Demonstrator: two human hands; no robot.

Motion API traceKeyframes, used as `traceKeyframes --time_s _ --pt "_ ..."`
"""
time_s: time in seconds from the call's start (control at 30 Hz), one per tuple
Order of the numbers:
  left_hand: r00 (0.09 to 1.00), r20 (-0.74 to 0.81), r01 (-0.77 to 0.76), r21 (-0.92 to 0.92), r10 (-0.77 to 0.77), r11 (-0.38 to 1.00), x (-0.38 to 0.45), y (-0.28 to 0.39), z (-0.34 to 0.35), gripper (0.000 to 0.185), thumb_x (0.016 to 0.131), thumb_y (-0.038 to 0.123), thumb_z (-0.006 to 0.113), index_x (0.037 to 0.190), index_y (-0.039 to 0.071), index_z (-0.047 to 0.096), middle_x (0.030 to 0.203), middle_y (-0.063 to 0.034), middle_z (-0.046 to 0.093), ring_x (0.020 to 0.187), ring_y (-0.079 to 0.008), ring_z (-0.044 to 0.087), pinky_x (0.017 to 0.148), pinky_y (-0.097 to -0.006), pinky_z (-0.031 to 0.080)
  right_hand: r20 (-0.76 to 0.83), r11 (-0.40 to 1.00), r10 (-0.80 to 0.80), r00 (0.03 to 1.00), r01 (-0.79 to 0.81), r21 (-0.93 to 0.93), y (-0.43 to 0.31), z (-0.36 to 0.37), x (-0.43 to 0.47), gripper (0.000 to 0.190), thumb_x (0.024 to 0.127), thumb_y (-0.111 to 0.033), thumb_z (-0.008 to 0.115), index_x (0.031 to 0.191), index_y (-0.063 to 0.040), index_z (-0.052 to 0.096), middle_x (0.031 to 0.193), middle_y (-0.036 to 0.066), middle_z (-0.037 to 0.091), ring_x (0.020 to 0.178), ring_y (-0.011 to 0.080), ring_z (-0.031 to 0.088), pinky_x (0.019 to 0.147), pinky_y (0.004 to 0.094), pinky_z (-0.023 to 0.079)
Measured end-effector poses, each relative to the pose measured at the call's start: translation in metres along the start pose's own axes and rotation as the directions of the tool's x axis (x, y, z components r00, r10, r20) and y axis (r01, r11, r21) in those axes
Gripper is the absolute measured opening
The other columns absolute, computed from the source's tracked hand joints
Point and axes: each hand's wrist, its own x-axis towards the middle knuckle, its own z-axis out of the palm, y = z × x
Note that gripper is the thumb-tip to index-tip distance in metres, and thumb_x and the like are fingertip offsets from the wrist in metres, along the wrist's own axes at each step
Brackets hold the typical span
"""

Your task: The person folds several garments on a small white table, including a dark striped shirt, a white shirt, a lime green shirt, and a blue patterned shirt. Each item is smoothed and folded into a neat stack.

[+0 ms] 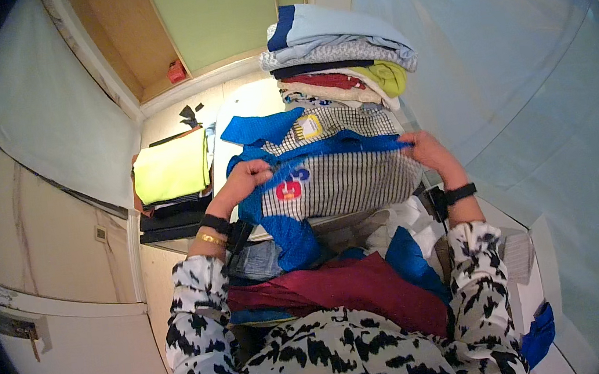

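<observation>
A blue and white checked shirt (354, 181) with blue collar, sleeves and front edge lies spread on a white surface. Near its collar, my left hand (249, 179) pinches the blue front edge. The far end of the same edge is between the fingers of my right hand (425, 151), at the shirt's right side. One blue sleeve hangs over the near edge of the surface. Behind the shirt rises a tall stack of folded clothes (341, 43), light blue on top. A folded neon yellow garment (171, 165) tops a second, lower pile at the left.
Close to my body lie a dark red cloth (339, 293), folded jeans (255, 261) and crumpled white fabric (408, 219). A blue item (539, 334) is at the lower right. Pale sheeting (483, 44) hangs at the right, and a small red object (176, 71) sits in a cabinet.
</observation>
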Motion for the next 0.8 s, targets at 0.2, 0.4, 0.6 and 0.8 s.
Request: traceKeyframes --time_s 0.2,0.4,0.6,0.8 --pt "0.971 -0.164 -0.081 0.452 0.172 0.888 0.012 -0.059 0.004 0.019 0.082 0.003 0.061 0.099 0.007 0.069 0.103 -0.0122 0.065 0.095 -0.0333 0.061 0.082 -0.0369 0.048 -0.101 0.910 0.280 0.955 -0.298 -0.290 -0.028 0.037 0.008 0.024 0.084 -0.024 0.054 0.087 -0.004 0.066 0.091 0.020 0.067 0.087 0.0391 0.064 0.074 0.0499 0.050" --pt "0.939 -0.252 -0.009 0.663 0.235 0.748 0.001 -0.069 0.019 0.030 0.073 0.003 0.069 0.101 0.013 0.069 0.112 -0.0082 0.058 0.101 -0.0313 0.052 0.089 -0.0387 0.044 0.017 0.855 0.485 0.874 -0.470 -0.221 -0.018 0.082 -0.040 0.042 0.072 -0.034 0.067 0.098 -0.002 0.064 0.091 0.023 0.066 0.090 0.0391 0.063 0.078 0.0472 0.050" --pt "0.913 -0.328 0.092 0.745 0.243 0.661 0.001 -0.057 0.030 0.029 0.075 0.011 0.068 0.104 0.015 0.067 0.098 -0.0095 0.055 0.094 -0.0309 0.054 0.080 -0.0404 0.048 -0.134 0.882 0.414 0.900 -0.433 -0.185 -0.030 0.117 -0.031 0.032 0.080 -0.018 0.056 0.108 -0.003 0.055 0.088 0.022 0.066 0.085 0.0388 0.064 0.074 0.0484 0.052" --pt "0.891 -0.434 0.262 0.733 0.136 0.627 -0.002 -0.066 0.023 0.022 0.080 0.008 0.056 0.098 0.015 0.064 0.094 -0.0140 0.057 0.086 -0.0351 0.060 0.071 -0.0457 0.050 -0.189 0.875 0.423 0.886 -0.454 -0.168 0.015 0.111 -0.039 0.041 0.075 -0.011 0.057 0.116 -0.006 0.056 0.094 0.020 0.065 0.090 0.0372 0.063 0.075 0.0486 0.051"
